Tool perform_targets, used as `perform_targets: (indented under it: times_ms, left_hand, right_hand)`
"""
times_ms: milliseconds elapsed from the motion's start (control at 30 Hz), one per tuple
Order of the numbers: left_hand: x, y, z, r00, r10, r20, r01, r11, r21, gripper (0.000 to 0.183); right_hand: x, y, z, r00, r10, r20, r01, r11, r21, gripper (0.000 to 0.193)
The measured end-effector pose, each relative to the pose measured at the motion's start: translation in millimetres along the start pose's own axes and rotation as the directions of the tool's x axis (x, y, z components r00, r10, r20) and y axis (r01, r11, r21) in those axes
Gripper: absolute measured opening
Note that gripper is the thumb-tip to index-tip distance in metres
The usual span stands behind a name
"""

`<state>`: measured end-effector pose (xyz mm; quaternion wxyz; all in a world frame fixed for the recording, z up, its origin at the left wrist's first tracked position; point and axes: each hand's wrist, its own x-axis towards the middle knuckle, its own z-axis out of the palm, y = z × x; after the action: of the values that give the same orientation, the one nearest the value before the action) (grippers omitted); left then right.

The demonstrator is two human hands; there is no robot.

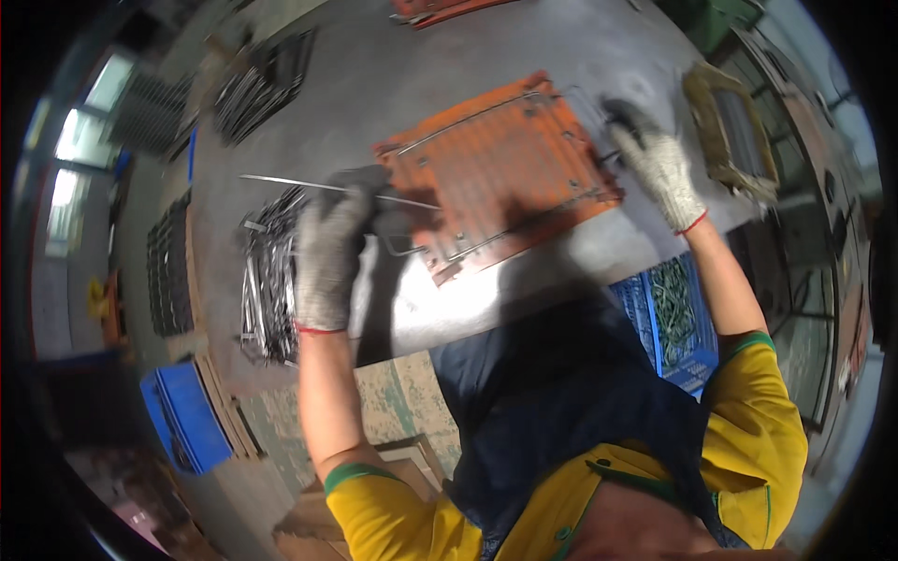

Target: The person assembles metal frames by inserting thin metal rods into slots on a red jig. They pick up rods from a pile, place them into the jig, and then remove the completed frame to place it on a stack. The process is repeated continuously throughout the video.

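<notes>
An orange ridged metal fixture (496, 168) lies on the grey metal table, with bent wire rods along its far and near sides. My left hand (332, 234), in a pale knitted glove with dark-coated fingers, is closed on a thin straight metal rod (281, 180). One end of that rod reaches over the fixture's left edge. My right hand (658, 164), gloved the same way, is just off the fixture's right side, close to a bent wire end. Its fingertips are dark and smeared, so whether they grip the wire is unclear.
A pile of metal rods (267, 280) lies left of my left hand, and dark wire frames (267, 84) lie beyond. At right is a brown-edged frame (731, 131). Blue crates stand below the table: one (187, 419) at left, another (687, 374) with green pieces at right.
</notes>
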<state>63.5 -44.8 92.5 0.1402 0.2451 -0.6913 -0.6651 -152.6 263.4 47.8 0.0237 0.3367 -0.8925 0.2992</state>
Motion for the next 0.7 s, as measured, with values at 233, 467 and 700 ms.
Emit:
perform_targets:
  times_ms: [233,467,700]
  left_hand:
    - [15,-18,143,0.88,-0.041,0.472,0.26,0.875,-0.408,0.029]
    - [58,-51,189,0.857,-0.047,0.514,0.143,0.979,-0.148,0.027]
    - [78,-45,215,0.96,-0.11,0.257,-0.068,0.799,0.597,0.026]
  right_hand:
    - [-66,-42,12,0.779,0.228,0.584,-0.626,0.232,0.745,0.038]
    - [-67,-27,16,0.814,0.467,0.346,-0.552,0.432,0.713,0.028]
    - [-68,22,58,0.998,-0.035,-0.057,0.047,0.974,0.22,0.031]
